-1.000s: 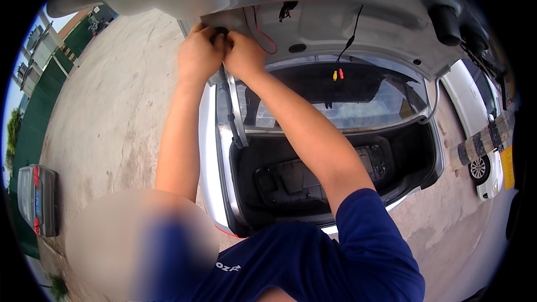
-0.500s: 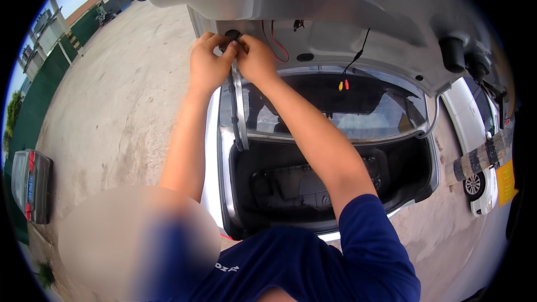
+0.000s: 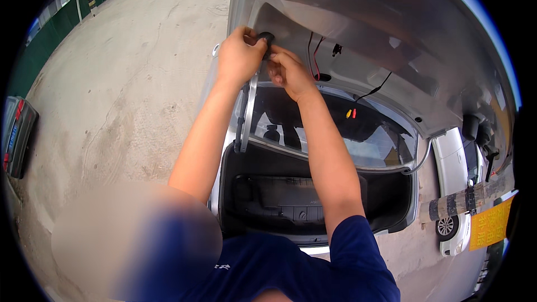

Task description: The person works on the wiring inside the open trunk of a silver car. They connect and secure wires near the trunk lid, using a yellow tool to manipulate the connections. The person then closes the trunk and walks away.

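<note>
Both my hands are raised to the left edge of a silver car's open trunk lid. My left hand pinches a black rubber grommet between thumb and fingers. At the grommet's lower end is my right hand, its fingers half curled and the fingertips against the rubber. Part of the grommet is hidden behind my fingers. Below my hands, a silver hinge arm with a dark cable sleeve alongside runs down to the trunk.
Red and black wires hang from the lid, as does a black cable with yellow and red plugs. The black-lined trunk lies below, behind the rear window. A white car stands right, a dark car left.
My view has shifted, so the lid and hands appear farther right. My right hand has lowered slightly from the grommet's top, its fingers looser; the grommet shows more plainly in my left hand.
</note>
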`<state>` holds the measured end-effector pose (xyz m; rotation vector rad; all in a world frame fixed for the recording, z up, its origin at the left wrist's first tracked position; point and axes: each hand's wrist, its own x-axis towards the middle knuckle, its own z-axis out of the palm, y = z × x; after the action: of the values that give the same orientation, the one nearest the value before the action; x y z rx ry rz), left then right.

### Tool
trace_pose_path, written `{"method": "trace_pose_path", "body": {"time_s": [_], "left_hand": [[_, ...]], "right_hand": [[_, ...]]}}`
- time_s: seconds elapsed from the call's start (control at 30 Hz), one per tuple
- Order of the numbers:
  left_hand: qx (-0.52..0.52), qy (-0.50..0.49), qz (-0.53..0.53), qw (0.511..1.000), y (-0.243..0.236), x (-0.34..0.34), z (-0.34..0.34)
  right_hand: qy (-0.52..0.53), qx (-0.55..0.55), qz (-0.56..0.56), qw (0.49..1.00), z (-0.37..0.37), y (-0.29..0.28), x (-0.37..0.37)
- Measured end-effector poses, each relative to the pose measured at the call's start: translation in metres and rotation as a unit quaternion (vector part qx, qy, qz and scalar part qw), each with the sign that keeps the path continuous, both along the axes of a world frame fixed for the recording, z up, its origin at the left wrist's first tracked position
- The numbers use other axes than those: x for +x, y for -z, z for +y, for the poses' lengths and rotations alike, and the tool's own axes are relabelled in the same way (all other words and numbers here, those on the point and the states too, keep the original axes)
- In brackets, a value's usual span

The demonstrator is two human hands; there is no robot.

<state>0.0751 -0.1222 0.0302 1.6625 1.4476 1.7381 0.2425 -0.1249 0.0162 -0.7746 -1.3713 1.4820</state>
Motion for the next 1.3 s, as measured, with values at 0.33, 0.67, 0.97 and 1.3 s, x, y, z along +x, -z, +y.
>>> {"method": "trace_pose_path", "body": {"time_s": [0.33,0.67,0.97,1.3], "left_hand": [[-0.147,0.110,-0.024,0.983,-0.003,-0.017,0.020],[-0.113,0.095,-0.068,0.987,0.012,-0.003,0.018],[0.009,-0.034,0.091,0.995,0.010,-0.005,0.009],[-0.044,0.076,0.088,0.992,-0.003,-0.020,0.019]], "right_hand": [[0.111,0.099,-0.180,0.972,-0.010,-0.018,-0.007],[0.183,0.050,-0.194,0.962,0.009,-0.024,-0.019],[0.223,-0.003,-0.143,0.964,0.013,-0.021,-0.034],[0.186,-0.090,-0.053,0.977,0.014,-0.013,-0.029]]}}
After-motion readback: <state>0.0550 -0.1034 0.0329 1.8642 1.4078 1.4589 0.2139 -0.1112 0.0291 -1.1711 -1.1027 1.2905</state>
